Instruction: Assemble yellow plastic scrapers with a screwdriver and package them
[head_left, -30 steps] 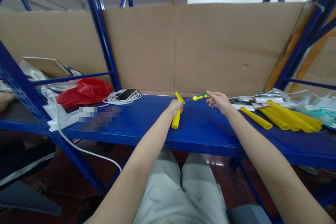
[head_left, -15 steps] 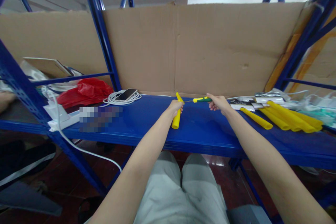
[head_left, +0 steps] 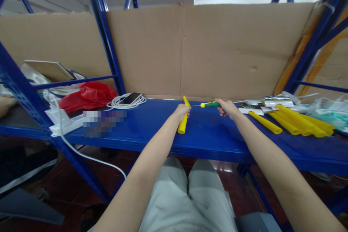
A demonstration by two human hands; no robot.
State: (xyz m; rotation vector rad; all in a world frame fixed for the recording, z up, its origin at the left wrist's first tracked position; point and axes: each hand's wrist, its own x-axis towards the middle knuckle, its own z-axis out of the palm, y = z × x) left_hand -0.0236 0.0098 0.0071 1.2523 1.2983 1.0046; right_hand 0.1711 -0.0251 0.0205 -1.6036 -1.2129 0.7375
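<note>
My left hand [head_left: 183,111] is closed around the middle of a yellow tapered tube [head_left: 182,127] over the blue shelf [head_left: 152,123]. The tube's wide end points toward me and its narrow end tilts away. In my right hand [head_left: 226,108] is a screwdriver [head_left: 210,104] with a green and yellow handle, gripped at the handle's end. Its shaft points left, and the tip meets the tube beside my left fingers; whether it goes into the tube I cannot tell.
To the right lie a single yellow tube [head_left: 265,122] and several more in a row [head_left: 301,123]. On the left are a phone [head_left: 132,98] on a coiled white cable [head_left: 119,103], a red plastic bag [head_left: 89,96] and a white bracket-like piece [head_left: 63,125]. Cardboard [head_left: 217,50] stands behind.
The screwdriver and my right hand have shifted slightly to the right, with the handle turned a little. My left hand and the tube stay in nearly the same place.
</note>
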